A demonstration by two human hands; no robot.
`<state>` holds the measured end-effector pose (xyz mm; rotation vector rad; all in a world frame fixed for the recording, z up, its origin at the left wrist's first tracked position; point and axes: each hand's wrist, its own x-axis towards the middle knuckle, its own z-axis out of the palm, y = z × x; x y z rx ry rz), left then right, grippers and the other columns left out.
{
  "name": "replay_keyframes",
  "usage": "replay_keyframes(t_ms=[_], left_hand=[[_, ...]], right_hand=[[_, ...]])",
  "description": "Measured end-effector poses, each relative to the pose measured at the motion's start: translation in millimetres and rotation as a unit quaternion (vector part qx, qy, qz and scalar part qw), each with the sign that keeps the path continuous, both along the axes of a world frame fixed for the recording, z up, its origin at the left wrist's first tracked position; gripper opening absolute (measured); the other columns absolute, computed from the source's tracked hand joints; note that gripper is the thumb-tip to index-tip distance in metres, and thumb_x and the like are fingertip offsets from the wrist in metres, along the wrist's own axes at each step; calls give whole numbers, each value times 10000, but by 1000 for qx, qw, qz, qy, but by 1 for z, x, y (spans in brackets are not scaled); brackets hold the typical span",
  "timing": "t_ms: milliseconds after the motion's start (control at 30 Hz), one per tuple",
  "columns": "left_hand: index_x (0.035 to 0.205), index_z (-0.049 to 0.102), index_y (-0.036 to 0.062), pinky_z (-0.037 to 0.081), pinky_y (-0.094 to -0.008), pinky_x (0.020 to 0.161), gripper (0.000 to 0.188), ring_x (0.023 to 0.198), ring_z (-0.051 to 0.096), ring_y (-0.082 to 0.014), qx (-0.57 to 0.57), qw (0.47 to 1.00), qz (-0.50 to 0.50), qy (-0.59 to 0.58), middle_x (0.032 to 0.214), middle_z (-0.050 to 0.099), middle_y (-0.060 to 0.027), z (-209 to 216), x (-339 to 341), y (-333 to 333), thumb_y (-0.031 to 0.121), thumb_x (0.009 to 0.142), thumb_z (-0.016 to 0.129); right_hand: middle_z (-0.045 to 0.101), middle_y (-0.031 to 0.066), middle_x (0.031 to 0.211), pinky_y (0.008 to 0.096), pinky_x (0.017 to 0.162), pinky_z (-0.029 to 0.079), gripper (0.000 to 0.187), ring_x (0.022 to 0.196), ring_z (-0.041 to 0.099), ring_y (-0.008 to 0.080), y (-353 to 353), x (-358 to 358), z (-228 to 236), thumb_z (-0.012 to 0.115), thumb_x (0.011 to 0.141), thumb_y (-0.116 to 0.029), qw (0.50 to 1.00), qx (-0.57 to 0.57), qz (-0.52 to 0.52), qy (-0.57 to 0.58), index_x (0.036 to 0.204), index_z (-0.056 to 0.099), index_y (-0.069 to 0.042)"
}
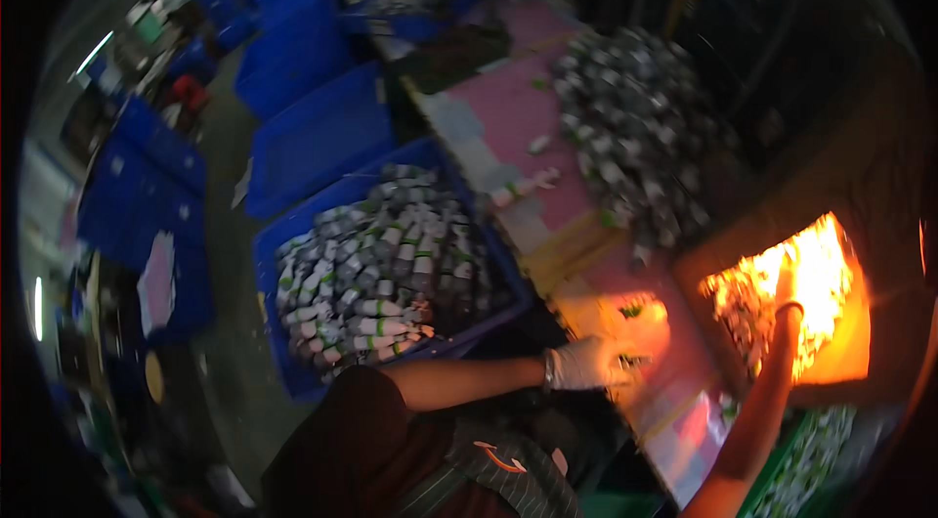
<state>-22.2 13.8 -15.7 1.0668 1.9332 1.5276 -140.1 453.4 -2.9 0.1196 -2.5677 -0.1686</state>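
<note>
My left hand (583, 365), in a pale glove, is low over the pink and yellow table covering (664, 371). Its fingers are blurred. Close to their tips lies a small dark-and-green piece (637, 360), and I cannot tell if they grip it. My right arm reaches into a brightly lit, orange-glowing box (855, 352), a dark band at the wrist. Glare washes out my right hand (788, 279), so its fingers and anything in them are hidden. Small pale pieces (735, 308) are heaped inside the box, beside that hand.
A blue bin (269, 293) left of the table is full of small white-and-grey pieces with green bands (391, 264). More blue bins (318, 147) stand behind it. A large pile of similar pieces (635, 117) covers the far table. A green crate (767, 489) sits at lower right.
</note>
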Motion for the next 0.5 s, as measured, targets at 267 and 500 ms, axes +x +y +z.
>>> replay_keyframes(t_ms=[267,500], left_hand=[[1422,418,119,496,-291,580,605,593,610,-127,-28,985,64,-160,725,654,-69,8,7,-41,220,872,650],[1417,424,204,453,-256,411,559,462,547,-110,-50,954,33,-295,653,589,-26,30,-1,-40,268,898,622]], right_hand=[[666,106,966,332,738,488,242,845,635,231,-100,-19,28,528,920,-129,981,-175,78,12,1124,615,-31],[640,64,915,300,690,473,232,776,604,171,-78,37,14,541,936,-136,949,-315,13,-1,1134,603,-32]])
